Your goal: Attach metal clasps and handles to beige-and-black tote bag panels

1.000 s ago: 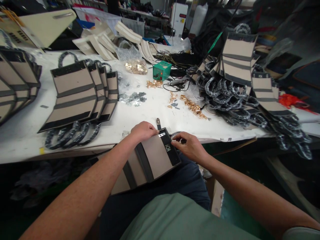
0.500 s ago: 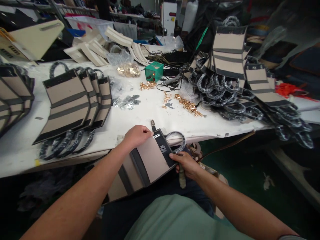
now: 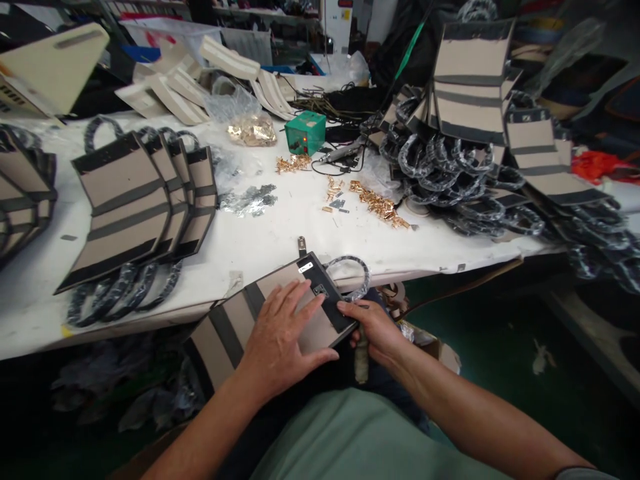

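Observation:
A beige bag panel (image 3: pixel 240 313) with grey stripes and a black top band lies across my lap, its top end against the table edge. My left hand (image 3: pixel 283 337) rests flat on it with fingers spread, pressing it down. My right hand (image 3: pixel 373 327) is closed around a tool handle (image 3: pixel 361 357) at the panel's right edge, next to the small metal fitting (image 3: pixel 320 290) on the black band. A plastic-wrapped black handle loop (image 3: pixel 350 267) sticks out beyond the panel's top.
The white table (image 3: pixel 280 230) holds a stack of like panels (image 3: pixel 135 200) at left, a big pile of panels and wrapped handles (image 3: pixel 475 167) at right, gold fittings (image 3: pixel 380 203), grey metal pieces (image 3: pixel 250 199) and a green box (image 3: pixel 305 132). Cream pieces (image 3: pixel 170 87) lie behind.
My left hand slid from the panel's top edge down onto its face and spread flat. The panel swung more level. The right hand stays at the panel's right edge on the tool.

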`<state>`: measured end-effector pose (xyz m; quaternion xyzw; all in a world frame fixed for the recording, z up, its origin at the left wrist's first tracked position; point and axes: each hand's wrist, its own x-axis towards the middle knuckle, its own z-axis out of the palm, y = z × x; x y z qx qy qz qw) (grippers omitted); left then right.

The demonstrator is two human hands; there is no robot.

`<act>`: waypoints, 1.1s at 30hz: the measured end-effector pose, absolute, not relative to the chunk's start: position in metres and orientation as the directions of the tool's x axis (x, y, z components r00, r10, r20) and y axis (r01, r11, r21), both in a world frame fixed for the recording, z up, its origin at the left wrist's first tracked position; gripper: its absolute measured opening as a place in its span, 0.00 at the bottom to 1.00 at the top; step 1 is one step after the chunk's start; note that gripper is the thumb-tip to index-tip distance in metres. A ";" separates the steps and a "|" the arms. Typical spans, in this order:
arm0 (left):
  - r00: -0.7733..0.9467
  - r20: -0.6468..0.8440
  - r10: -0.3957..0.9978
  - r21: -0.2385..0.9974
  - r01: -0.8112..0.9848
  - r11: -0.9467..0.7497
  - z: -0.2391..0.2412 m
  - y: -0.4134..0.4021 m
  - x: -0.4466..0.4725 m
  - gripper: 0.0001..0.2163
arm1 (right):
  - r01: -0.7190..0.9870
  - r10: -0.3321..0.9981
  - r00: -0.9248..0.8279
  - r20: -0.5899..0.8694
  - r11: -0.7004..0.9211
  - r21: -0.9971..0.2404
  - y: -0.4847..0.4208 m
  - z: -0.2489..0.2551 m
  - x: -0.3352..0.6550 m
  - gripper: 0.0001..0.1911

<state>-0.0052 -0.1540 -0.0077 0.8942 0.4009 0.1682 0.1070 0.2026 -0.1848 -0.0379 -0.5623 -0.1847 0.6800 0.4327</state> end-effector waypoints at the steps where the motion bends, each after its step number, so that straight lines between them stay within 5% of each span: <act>1: 0.635 0.190 0.749 0.307 0.686 -0.659 -0.010 -0.155 -0.006 0.41 | -0.376 0.796 0.005 -0.605 -0.560 -0.738 -0.184 -0.038 0.202 0.20; 14: 0.683 0.074 0.727 0.260 0.690 -0.675 -0.014 -0.151 -0.003 0.37 | -0.370 0.776 0.035 -0.630 -0.575 -0.730 -0.189 -0.047 0.196 0.22; 33: 0.670 0.094 0.736 0.252 0.699 -0.669 -0.017 -0.155 0.001 0.38 | -0.363 0.791 0.024 -0.612 -0.563 -0.742 -0.189 -0.047 0.197 0.22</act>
